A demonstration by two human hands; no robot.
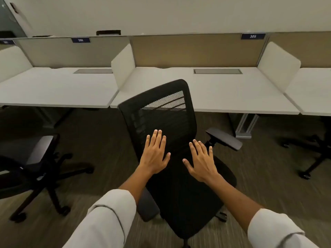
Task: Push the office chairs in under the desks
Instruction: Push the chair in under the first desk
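Note:
A black mesh-back office chair (161, 108) stands in front of the white desk (223, 92) labelled 305, its seat turned toward me and its backrest toward the desk edge. My left hand (155, 154) and my right hand (201, 160) are stretched out with straight, spread fingers over the seat, close to the lower backrest. I cannot tell whether they touch the chair. Neither hand holds anything. The chair's right armrest (223, 138) sticks out beside my right hand.
A second black chair (35, 161) stands on the carpet at the left, out from the desk (53, 90) labelled 304. The base of a third chair (311, 158) shows at the right edge. White side dividers (123, 65) separate the desks.

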